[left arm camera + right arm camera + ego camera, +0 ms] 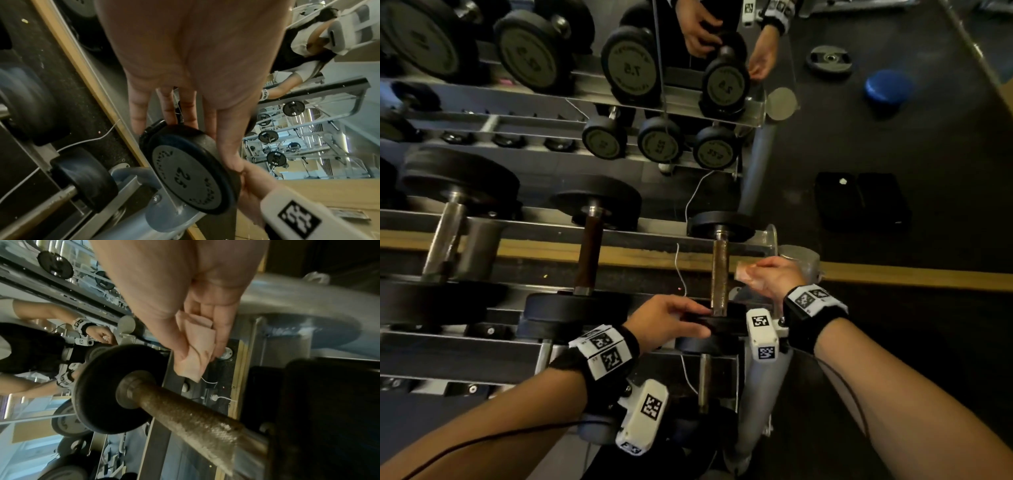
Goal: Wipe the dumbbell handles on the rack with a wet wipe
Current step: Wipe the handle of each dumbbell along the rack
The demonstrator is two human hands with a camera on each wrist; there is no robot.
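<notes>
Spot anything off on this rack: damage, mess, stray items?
The handle of the 2.5 dumbbell looks brown and pitted, rust-like, unlike the shinier steel handle further left. A thin white cable trails loosely behind the rack. Nothing spilled.

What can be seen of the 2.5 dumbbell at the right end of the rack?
The 2.5 dumbbell lies across the rack rails: two round black heads, a grey end plate marked 2.5, and a rough, rusty-looking handle. The left hand grips its near head; the right hand holds the wet wipe just beside the handle.
</notes>
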